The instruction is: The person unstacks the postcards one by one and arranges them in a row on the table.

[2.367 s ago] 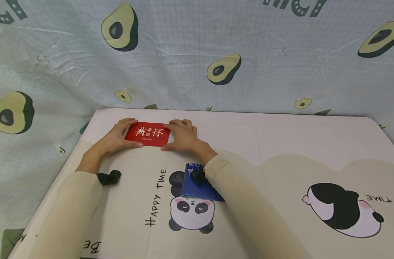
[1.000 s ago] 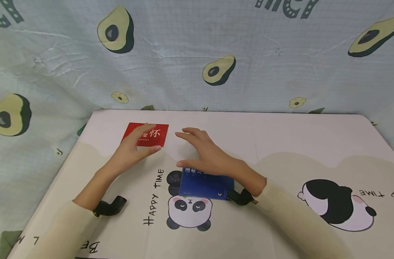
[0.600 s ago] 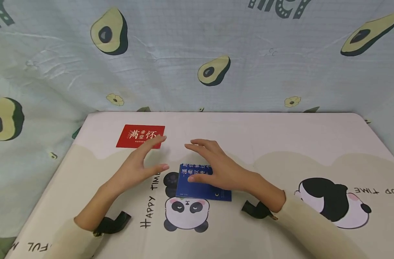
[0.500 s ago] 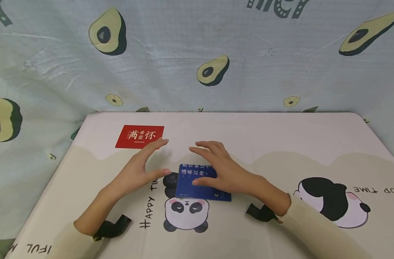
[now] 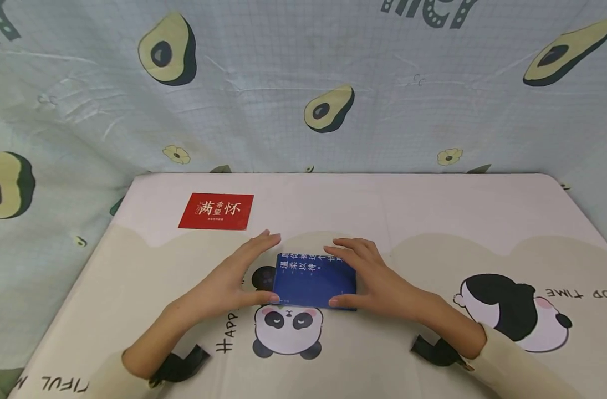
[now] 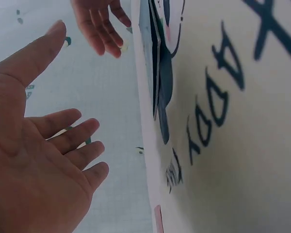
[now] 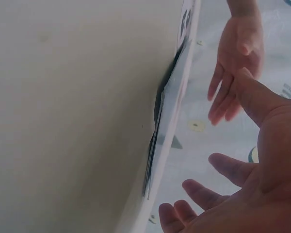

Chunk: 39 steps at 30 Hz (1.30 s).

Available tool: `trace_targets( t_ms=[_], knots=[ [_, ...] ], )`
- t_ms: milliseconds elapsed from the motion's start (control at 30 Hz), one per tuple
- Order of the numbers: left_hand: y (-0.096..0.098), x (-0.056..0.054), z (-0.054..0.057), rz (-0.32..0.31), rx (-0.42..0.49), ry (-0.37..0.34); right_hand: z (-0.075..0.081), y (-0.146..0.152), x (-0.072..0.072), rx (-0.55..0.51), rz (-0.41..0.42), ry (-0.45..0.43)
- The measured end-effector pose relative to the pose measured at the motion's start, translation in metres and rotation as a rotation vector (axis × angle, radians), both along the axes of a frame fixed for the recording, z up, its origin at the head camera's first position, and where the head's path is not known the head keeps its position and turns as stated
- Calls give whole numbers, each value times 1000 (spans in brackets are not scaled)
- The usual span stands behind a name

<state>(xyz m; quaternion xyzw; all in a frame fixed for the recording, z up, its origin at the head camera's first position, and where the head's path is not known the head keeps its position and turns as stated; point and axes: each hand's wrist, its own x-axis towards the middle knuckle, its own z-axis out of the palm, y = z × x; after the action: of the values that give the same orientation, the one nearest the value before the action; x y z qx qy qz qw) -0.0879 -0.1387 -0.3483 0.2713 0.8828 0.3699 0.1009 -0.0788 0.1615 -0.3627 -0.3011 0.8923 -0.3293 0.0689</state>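
A blue card (image 5: 305, 282) with white lettering lies on the panda-print tablecloth, partly over the printed panda. Seen edge-on in the right wrist view, the card (image 7: 156, 131) has thin layered edges slightly lifted off the cloth. My left hand (image 5: 233, 280) is at its left end, thumb near the lower left corner, fingers straight and spread. At the other end my right hand (image 5: 385, 285) spans the card, thumb over the lower edge and fingers over the upper right. Both wrist views show the palms facing each other with nothing gripped. Farther back lies a red card (image 5: 215, 219) with white characters.
The light tablecloth (image 5: 408, 221) covers the table, with a second printed panda (image 5: 515, 310) to the right. Behind the table's far edge hangs an avocado-print curtain (image 5: 263, 72). Black wrist-camera mounts (image 5: 183, 366) protrude beneath the wrists.
The hands have left the red card, which stays at the back left. Both moved nearer and to the right, then lowered around the ends of the blue card.
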Motion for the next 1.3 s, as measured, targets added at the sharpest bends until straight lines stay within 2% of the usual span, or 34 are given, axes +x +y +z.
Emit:
trace_targets(
  t_ms=[167, 500, 700, 967, 1300],
  knots=[
    [2, 1, -5, -5, -26, -48, -3, 3, 3, 7, 6, -7],
    [1, -5, -14, -3, -49, -85, -6, 8, 8, 37, 8, -14],
    [4, -7, -17, -8, -75, -82, -9, 9, 6, 35, 1, -21],
    [4, -13, -28, -74, -90, -69, -11, 10, 5, 43, 11, -18],
    [5, -14, -29, -86, -100, -75, -13, 10, 4, 54, 23, 18]
  ],
)
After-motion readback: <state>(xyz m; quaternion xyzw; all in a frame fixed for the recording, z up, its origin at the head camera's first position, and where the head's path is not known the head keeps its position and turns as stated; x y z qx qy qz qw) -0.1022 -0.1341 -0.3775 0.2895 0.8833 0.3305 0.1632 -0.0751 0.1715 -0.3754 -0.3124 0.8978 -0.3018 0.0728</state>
